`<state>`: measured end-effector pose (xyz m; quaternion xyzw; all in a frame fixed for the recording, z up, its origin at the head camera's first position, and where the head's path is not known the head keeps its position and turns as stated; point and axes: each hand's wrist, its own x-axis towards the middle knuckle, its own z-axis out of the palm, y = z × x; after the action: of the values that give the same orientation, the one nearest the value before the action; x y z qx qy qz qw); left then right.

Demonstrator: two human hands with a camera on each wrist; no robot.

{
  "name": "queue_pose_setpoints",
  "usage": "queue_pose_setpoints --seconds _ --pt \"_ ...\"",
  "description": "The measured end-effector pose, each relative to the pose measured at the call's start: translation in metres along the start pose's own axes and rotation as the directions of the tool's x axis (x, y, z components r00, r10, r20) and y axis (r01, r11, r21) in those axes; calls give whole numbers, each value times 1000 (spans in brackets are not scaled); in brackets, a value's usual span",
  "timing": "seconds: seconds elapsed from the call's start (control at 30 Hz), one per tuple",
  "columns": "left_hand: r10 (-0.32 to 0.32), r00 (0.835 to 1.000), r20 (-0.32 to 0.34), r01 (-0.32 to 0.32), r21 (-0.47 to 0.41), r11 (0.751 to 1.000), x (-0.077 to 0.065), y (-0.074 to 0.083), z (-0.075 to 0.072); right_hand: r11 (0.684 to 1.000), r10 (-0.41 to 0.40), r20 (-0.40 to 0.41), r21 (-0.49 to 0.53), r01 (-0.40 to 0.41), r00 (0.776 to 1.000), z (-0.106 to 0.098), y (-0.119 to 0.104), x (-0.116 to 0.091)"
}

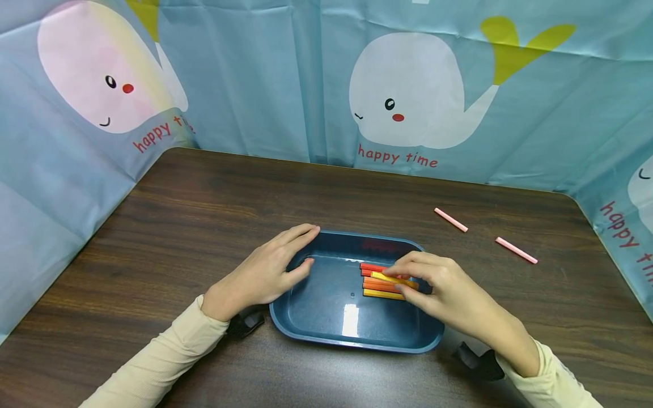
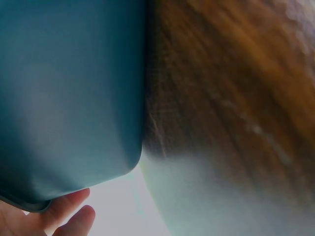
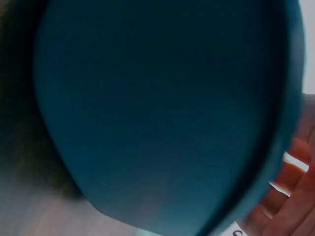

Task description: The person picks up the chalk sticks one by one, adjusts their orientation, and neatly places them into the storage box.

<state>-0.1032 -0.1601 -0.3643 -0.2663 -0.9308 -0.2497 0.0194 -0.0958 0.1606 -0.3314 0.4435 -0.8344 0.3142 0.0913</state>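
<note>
A blue plastic tray sits in front of me. My left hand holds its far left corner, thumb inside and fingers along the rim, as the head view shows. Over the tray's right part, my right hand pinches a yellow stick between thumb and fingers. Under it, red sticks, orange sticks and another yellow stick lie side by side on the tray floor. The right fingers hide their right ends. Both wrist views show mostly the tray's outer wall, with some fingers past its rim.
Two pink sticks lie apart on the brown wooden table, beyond the tray to the right: one pink stick farther back, the other pink stick nearer the right side. A light blue whale-print curtain hangs behind the table and along its sides.
</note>
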Motion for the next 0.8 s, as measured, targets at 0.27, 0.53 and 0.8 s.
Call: queue_pose_setpoints --seconds 0.27,0.53,0.8 --pt "11 1000 -7 -11 -7 1000 0 0 0 999 39 71 -32 -36 997 14 0 -2" --pt "-9 1000 8 9 -9 1000 0 0 -1 996 74 126 -64 -66 989 24 1 -3" --pt "-11 1000 12 11 -13 1000 0 -1 0 986 141 190 -114 -121 972 28 0 -2"
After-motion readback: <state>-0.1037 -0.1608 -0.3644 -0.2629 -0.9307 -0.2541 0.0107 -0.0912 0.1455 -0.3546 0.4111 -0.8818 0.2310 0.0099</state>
